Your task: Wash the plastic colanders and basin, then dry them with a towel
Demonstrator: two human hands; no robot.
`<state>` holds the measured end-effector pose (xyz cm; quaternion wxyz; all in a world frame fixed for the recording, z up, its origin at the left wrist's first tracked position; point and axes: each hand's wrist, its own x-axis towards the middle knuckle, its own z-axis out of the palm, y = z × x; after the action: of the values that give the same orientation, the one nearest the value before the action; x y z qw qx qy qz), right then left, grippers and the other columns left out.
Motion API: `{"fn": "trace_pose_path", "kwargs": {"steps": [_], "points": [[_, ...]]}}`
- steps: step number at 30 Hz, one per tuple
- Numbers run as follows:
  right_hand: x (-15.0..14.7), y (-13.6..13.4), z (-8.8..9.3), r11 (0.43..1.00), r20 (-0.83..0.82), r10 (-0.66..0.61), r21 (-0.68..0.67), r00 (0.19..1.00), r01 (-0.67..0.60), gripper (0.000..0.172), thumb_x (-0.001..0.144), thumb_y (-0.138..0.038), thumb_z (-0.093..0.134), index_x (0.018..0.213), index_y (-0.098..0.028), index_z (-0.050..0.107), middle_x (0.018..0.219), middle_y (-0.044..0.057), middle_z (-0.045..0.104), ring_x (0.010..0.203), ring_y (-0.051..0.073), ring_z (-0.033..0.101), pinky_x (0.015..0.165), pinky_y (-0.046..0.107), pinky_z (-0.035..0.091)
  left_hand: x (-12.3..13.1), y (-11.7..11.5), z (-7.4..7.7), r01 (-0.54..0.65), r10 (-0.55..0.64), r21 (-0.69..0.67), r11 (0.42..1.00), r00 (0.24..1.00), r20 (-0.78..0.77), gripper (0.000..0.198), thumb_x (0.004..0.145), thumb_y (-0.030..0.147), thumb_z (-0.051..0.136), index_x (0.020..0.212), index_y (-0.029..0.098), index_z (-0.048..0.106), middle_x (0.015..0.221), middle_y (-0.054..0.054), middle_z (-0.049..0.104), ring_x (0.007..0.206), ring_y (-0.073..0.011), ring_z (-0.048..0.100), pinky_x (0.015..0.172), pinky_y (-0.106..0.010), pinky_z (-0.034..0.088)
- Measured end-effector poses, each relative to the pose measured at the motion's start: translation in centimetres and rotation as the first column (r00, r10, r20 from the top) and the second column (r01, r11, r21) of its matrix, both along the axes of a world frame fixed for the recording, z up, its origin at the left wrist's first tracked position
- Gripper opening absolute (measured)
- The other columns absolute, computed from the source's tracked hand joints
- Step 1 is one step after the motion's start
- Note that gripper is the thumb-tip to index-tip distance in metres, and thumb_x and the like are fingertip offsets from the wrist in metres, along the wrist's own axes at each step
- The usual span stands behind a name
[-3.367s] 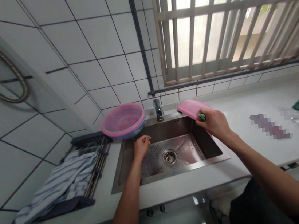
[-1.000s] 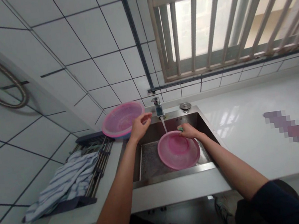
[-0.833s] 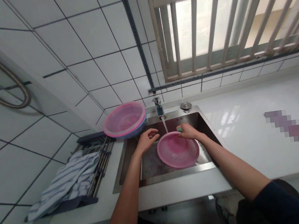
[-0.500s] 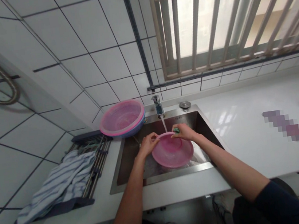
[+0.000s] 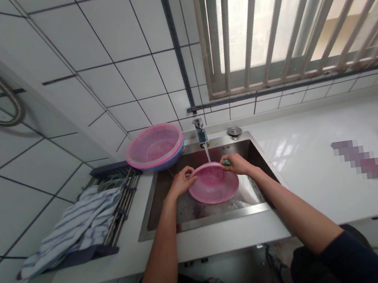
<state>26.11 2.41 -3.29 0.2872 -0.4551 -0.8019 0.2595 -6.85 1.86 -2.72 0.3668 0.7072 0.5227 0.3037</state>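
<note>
Pink bowl point(image 5: 212, 187) held between both hands, right under the running tap point(image 5: 201, 133)!
Left hand point(image 5: 180, 183) pinches one side of the rim, right hand point(image 5: 239, 165) clamps the other with a green sponge point(image 5: 226, 162) tucked in. It looks like thin, light, bendy plastic, likely slick when wet, so the rim is the safest hold.

The one head-worn camera looks forward and down, from near, at the left hand point(image 5: 180, 183) and right hand point(image 5: 239, 165) over the mid-frame sink point(image 5: 156, 210).
</note>
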Motion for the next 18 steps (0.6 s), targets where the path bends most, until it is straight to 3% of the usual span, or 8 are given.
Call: {"fn": "trace_pose_path", "kwargs": {"steps": [7,11,13,18], "points": [[-1.5,-1.2,1.6,0.998,0.012,0.032,0.052,0.999,-0.032,0.015,0.090,-0.026,0.080,0.104,-0.022,0.080,0.103,0.005,0.080,0.091,0.022,0.072,0.083,0.027,0.045,0.9,-0.6,1.5,0.081,-0.081,0.108,0.991,0.997,-0.011,0.025,0.080,0.040,0.074,0.095,0.021,0.070,0.125,-0.009,0.077,0.113,-0.0290,0.072,0.101,-0.040,0.057],[-0.9,-1.4,1.9,0.998,0.106,-0.045,-0.041,0.993,0.049,0.027,0.082,-0.033,0.090,0.105,-0.023,0.080,0.097,0.004,0.081,0.088,0.022,0.073,0.075,0.025,0.044,0.5,0.0,0.7,0.000,0.003,0.183,0.983,1.000,-0.016,0.024,0.079,0.041,0.073,0.092,0.022,0.067,0.118,-0.010,0.079,0.113,-0.0303,0.072,0.106,-0.044,0.054],[-0.5,-1.4,2.0,0.995,0.166,-0.056,-0.073,0.985,0.069,0.025,0.082,-0.034,0.091,0.101,-0.022,0.080,0.093,0.004,0.080,0.084,0.022,0.072,0.071,0.025,0.041,0.4,0.4,0.1,-0.053,0.054,0.206,0.977,0.999,0.004,0.027,0.077,0.043,0.075,0.092,0.022,0.067,0.116,-0.010,0.078,0.113,-0.0308,0.072,0.105,-0.045,0.054],[-0.4,-1.3,2.5,0.995,0.093,-0.098,0.044,0.991,0.094,0.015,0.093,-0.031,0.080,0.105,-0.022,0.078,0.101,0.006,0.080,0.092,0.022,0.072,0.079,0.025,0.044,0.4,0.6,-0.3,-0.054,0.043,0.151,0.987,0.996,0.076,0.026,0.077,0.043,0.076,0.082,0.021,0.062,0.113,-0.008,0.077,0.111,-0.0279,0.072,0.106,-0.045,0.055]]}}
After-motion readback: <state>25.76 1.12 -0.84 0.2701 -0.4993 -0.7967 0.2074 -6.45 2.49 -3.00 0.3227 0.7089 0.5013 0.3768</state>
